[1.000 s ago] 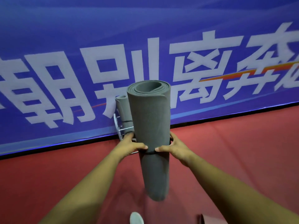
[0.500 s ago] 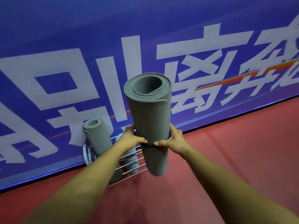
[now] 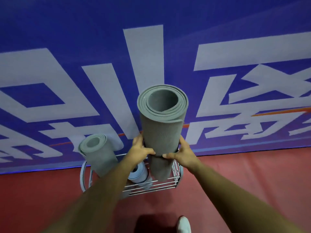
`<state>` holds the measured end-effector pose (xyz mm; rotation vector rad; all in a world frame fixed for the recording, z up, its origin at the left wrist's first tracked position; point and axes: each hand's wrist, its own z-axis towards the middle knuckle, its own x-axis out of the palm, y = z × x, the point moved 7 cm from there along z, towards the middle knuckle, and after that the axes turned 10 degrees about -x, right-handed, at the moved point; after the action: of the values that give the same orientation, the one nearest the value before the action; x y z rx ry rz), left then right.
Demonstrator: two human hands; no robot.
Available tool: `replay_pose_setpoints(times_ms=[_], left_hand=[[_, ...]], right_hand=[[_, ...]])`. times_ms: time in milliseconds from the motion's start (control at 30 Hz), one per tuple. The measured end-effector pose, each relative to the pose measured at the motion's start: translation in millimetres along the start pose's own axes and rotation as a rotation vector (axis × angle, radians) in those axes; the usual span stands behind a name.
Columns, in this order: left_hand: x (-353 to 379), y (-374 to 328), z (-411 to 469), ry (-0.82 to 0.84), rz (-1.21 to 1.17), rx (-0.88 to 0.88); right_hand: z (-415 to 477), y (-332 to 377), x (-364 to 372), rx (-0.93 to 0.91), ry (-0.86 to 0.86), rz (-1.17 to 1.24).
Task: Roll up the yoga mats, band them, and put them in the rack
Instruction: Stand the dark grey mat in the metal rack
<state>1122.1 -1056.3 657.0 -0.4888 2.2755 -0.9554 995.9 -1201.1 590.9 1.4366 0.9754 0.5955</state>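
A rolled grey yoga mat (image 3: 161,132) stands upright between my hands, a dark band around its middle. My left hand (image 3: 139,151) grips its left side at the band and my right hand (image 3: 182,154) grips its right side. The mat's lower end hangs inside the right part of the metal wire rack (image 3: 151,186), just above the rack's bars. A second grey rolled mat (image 3: 99,155) leans in the rack's left part. A pale blue rolled mat (image 3: 139,173) lies in the middle, partly hidden by my left forearm.
A blue banner (image 3: 67,39) with large white characters rises directly behind the rack. The floor (image 3: 244,174) is red matting. A white shoe tip (image 3: 184,224) shows at the bottom edge near a dark shadow.
I have come closer to the rack, and the held mat has been brought over its right part, with its lower end now down inside the rack. Both hands keep the same hold.
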Motion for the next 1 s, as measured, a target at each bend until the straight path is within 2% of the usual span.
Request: replay_pose_setpoints(times_ms=[200, 533, 800, 1000], left_hand=[[2.0, -2.5, 46.8, 0.011, -0.062, -0.047], [-4.2, 1.9, 38.6, 0.059, -0.088, -0.023], [-19.7, -4.3, 31.0, 0.092, -0.102, 0.053], [-19.4, 11.4, 30.8, 0.130, -0.236, 0.049]], right_hand=[[45.3, -5.7, -14.1, 0.013, 0.011, 0.022], [28.3, -11.8, -6.4, 0.121, -0.013, 0.004], [19.8, 22.5, -3.3, 0.047, -0.097, -0.049], [13.9, 26.5, 10.0, 0.012, -0.077, -0.028]])
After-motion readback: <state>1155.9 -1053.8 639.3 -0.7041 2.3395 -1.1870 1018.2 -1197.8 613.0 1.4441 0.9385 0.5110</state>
